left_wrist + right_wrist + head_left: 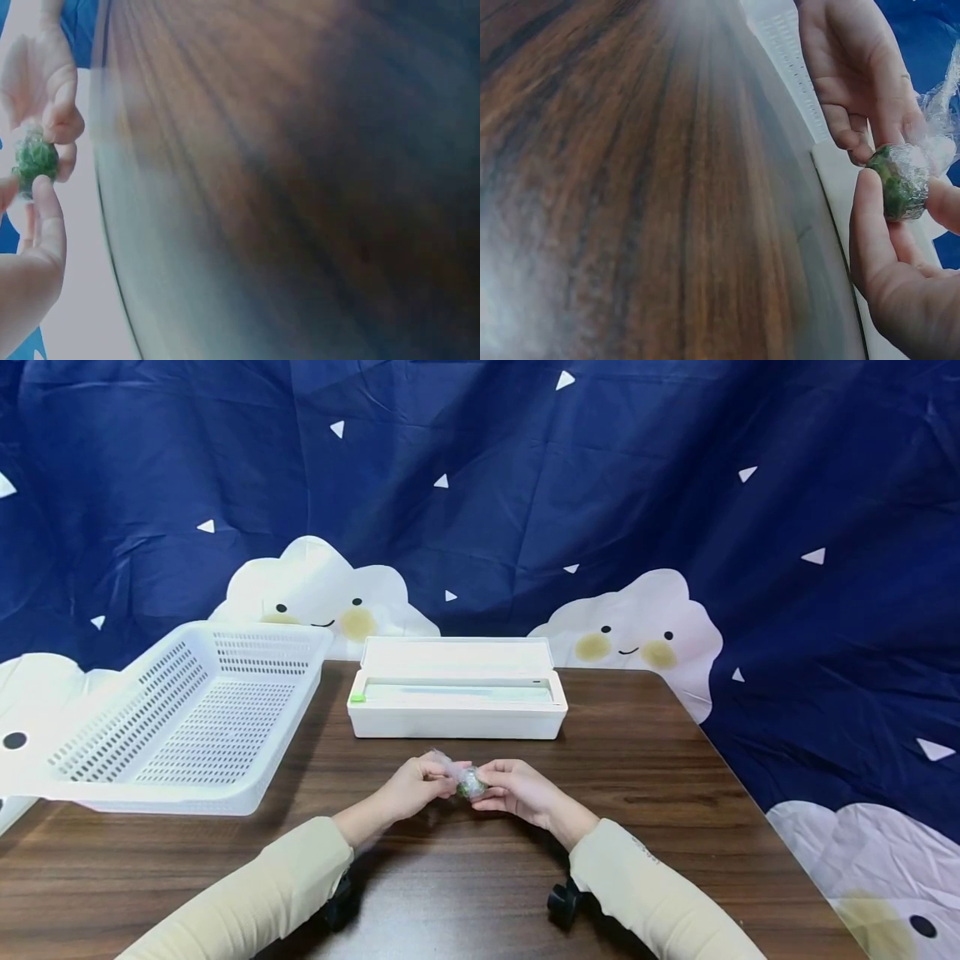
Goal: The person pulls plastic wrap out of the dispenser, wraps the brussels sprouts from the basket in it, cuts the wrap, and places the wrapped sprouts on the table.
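Note:
A small round green thing [895,184] wrapped in clear cling film is held between both hands above the table. My right hand [522,792] pinches the wrapped ball between thumb and fingers, its fingertips on the sides in the right wrist view. From the left, my left hand [415,789] pinches the gathered cling film [946,90] close against the ball. Loose, crinkled film sticks up past the left fingers. The left wrist view shows the ball [36,157] at its far left edge, leafy green through the film, with fingertips of both hands around it.
Behind the hands stands a long white cling film dispenser [459,722] with its lid raised and a green slider at its left end. A white perforated basket [247,793] sits at the left. The brown wooden table [660,827] ends before a blue cloud-patterned curtain [480,460].

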Available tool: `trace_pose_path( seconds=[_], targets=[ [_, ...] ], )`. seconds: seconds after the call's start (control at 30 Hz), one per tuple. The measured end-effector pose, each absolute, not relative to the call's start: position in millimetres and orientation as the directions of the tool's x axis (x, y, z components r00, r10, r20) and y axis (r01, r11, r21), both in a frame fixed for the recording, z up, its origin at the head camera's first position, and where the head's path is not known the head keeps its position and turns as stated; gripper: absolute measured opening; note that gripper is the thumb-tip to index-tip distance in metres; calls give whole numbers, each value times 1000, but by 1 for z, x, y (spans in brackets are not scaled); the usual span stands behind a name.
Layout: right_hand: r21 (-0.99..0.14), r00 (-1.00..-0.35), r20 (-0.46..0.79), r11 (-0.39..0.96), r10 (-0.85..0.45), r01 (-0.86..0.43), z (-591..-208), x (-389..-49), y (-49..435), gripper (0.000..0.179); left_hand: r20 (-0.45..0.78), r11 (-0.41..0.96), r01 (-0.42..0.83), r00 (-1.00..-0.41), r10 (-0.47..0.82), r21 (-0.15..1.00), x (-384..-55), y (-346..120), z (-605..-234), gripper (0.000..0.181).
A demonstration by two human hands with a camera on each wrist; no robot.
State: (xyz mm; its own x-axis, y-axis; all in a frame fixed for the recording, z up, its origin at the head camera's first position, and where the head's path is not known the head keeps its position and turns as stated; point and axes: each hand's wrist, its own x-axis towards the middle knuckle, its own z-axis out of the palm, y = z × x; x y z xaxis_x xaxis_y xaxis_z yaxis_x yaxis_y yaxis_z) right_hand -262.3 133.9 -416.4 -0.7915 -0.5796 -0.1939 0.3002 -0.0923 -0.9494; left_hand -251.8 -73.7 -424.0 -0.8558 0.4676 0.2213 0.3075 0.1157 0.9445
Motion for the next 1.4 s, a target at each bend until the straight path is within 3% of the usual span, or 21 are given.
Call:
trace_pose_path(
  seconds=[0.1,0.37,0.6,1.17,1.4],
  targets=[
    [-946,-787,-197,-96,-585,308,-415,-262,135,8,193,99,277,-846,498,956,-252,-74,-421,22],
    [-951,-786,-190,-91,-589,297,-417,-262,134,11,-21,11,-18,-894,447,1000,-254,-72,-419,39],
    [-961,-790,-165,-83,-591,263,-418,-262,132,21,5,65,33,-922,386,997,-252,-72,-419,30],
    [-960,-800,-129,-130,-586,250,-422,-260,131,19,147,227,223,-939,311,948,-248,-66,-422,21],
    [-956,-800,-142,-127,-582,263,-422,-259,130,26,156,286,237,-948,279,929,-245,-65,-422,21]
  ],
)
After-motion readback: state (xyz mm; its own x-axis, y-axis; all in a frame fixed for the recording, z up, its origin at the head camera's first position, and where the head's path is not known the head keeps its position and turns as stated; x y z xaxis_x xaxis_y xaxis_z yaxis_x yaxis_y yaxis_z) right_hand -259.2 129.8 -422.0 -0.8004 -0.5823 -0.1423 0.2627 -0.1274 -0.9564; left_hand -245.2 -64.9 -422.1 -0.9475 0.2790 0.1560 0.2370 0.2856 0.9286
